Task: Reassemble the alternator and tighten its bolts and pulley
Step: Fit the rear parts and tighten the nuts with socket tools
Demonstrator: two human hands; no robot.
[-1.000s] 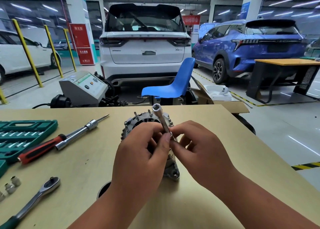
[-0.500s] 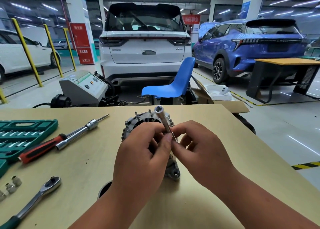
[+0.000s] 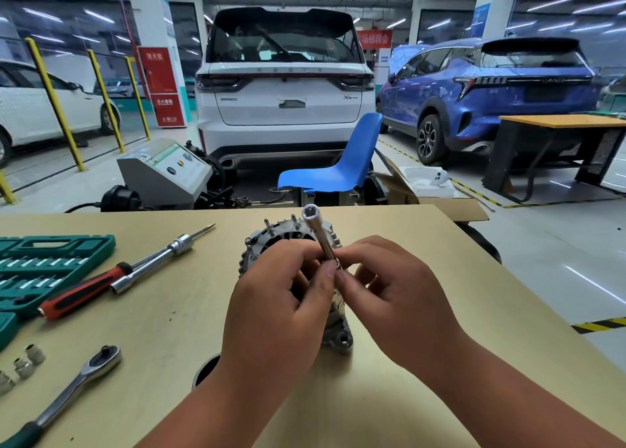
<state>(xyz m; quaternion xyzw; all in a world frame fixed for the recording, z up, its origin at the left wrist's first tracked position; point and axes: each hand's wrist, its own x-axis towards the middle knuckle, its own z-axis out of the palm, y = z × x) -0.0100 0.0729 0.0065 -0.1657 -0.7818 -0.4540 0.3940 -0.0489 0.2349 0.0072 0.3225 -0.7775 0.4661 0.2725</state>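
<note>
Pinching the lower end of a long socket [image 3: 318,236] between left hand [image 3: 281,309] and right hand [image 3: 394,300], holding it tilted just above the alternator [image 3: 266,242], sitting on the table [image 3: 169,315] beneath both hands.

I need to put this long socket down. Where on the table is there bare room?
Bare table runs from the right hand to the right edge: best for the long socket. Another patch lies between the screwdriver and the left hand. The left side is crowded: socket case, ratchet, loose sockets.
</note>
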